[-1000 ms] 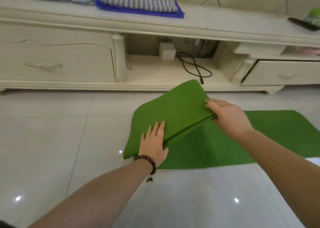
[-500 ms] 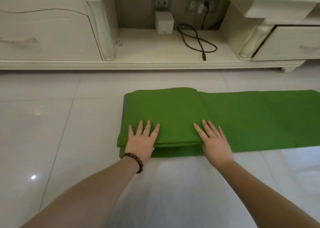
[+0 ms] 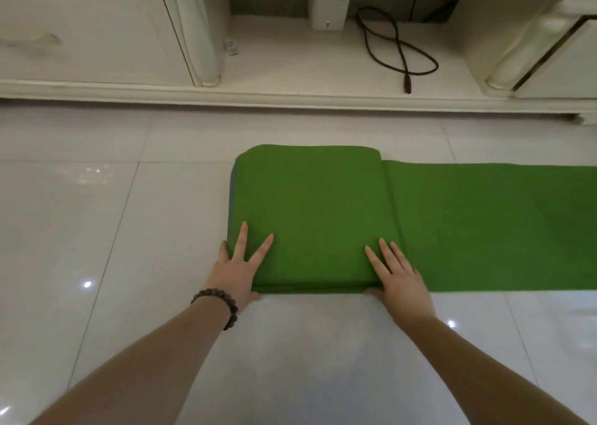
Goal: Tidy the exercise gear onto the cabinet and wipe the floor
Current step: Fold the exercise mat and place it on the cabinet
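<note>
The floor (image 3: 97, 230) fills the frame; the cabinet (image 3: 97, 37) runs along the top. The mat (image 3: 323, 214) lies mid-frame, partly folded. Left hand (image 3: 237, 269) and right hand (image 3: 399, 276) press flat, fingers straight. Best keep edges aligned before the next fold.

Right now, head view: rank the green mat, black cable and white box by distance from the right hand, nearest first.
1. Green mat: under the right hand, touching, on the floor.
2. Black cable: on the cabinet's low shelf, beyond the mat.
3. White box: farther back, left of the cable.
</note>
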A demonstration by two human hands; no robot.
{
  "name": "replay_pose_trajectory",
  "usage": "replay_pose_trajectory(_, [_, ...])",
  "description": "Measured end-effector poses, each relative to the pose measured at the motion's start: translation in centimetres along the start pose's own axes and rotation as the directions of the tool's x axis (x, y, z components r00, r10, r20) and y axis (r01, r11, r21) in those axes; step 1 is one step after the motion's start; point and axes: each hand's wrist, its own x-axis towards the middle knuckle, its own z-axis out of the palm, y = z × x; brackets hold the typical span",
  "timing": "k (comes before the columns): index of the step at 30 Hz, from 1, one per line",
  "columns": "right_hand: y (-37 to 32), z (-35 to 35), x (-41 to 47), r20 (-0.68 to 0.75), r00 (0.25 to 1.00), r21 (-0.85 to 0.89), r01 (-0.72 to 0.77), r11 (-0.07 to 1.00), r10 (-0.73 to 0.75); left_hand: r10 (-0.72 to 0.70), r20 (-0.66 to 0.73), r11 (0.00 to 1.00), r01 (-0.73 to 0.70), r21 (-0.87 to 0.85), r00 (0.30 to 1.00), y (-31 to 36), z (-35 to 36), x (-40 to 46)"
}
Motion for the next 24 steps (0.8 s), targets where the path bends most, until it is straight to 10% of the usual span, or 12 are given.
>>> replay_pose_trajectory(7, [1.0,3.6,-2.7,-0.267,0.961,0.038,0.079,0.996,-0.066,0.157,-0.082,0.986,-0.153,0.062,0.984,-1.8,2.5,-0.4])
replay_pose_trajectory(24, [-4.2,2.3,-1.1,-0.180,0.977,-0.031,-0.120,0.992,0.112,0.066,-0.171,0.997,-0.070,-0.017,0.983,-1.6,0.2,-1.3])
